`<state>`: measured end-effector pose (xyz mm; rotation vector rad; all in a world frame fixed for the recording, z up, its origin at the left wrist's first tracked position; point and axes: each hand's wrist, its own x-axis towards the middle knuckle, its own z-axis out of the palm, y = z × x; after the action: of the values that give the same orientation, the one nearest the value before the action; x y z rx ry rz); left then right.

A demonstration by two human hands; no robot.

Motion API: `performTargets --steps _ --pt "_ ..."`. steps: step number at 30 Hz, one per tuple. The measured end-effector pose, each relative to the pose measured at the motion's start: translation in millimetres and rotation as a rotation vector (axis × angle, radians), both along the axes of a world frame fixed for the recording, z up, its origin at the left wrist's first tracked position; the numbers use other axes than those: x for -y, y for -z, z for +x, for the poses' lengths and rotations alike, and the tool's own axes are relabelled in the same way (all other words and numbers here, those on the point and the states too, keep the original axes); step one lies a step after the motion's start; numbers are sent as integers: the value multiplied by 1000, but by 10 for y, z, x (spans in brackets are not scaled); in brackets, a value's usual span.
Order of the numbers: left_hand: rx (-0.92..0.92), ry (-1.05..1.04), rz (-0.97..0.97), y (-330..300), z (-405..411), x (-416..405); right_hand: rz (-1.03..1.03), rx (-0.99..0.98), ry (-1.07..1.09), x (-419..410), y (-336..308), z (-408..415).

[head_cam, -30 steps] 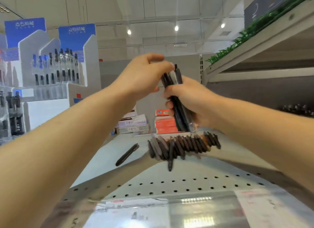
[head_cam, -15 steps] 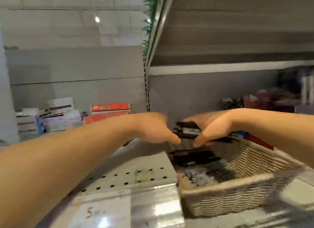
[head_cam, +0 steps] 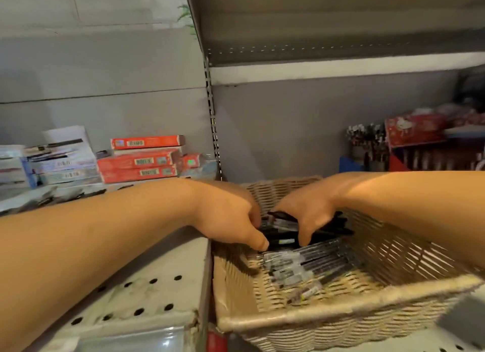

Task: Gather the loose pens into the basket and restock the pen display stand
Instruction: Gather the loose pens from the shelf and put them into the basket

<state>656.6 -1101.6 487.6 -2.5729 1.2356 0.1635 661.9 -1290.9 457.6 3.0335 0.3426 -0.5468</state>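
- Both hands reach into a woven basket (head_cam: 341, 317) that sits on a store shelf, at about 5 o'clock in the view.
- The left hand (head_cam: 231, 218) and right hand (head_cam: 307, 210) hold between them a bundle of black pens (head_cam: 286, 225), fingers curled around it, low over the far left part of the basket.
- The left thumb points down toward 5 o'clock, just beside the bundle; the right thumb points down at the bundle's other side.
- More pens (head_cam: 301, 267) lie loose on the basket floor directly below the hands, clear barrels with dark caps, running roughly 8 to 2 o'clock.
- The perforated shelf (head_cam: 147, 294) lies left of the basket, at 7 o'clock, touching its side.
- Red boxes (head_cam: 139, 165) stand stacked at 10 o'clock, against the grey back panel; pale boxes (head_cam: 65, 168) sit just beside them further left.
- At 2 o'clock, a red carton (head_cam: 414, 131) and a cup of dark-tipped items (head_cam: 367, 139) stand at the back; details there are blurred.
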Motion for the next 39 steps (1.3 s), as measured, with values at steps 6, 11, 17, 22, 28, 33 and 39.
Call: performTargets --steps 6,11,17,22,28,33,39 --pt "-22 21 31 -35 -37 15 -60 -45 15 -45 -103 -21" --pt "48 -12 -115 -131 -2 -30 1 -55 39 -112 -325 -120" --pt "150 -114 -534 -407 78 -378 302 59 73 -323 -803 -304" --pt "172 -125 -605 -581 127 -665 388 186 39 -731 -1058 -384" --pt "217 -185 -660 -680 290 -1390 434 212 -1 -1358 -1162 -378" --pt "336 -368 -522 -701 599 -2175 444 232 3 -1942 -1152 -301" --pt "548 -581 -212 -553 980 -3002 492 215 -18 -2595 -1089 -66"
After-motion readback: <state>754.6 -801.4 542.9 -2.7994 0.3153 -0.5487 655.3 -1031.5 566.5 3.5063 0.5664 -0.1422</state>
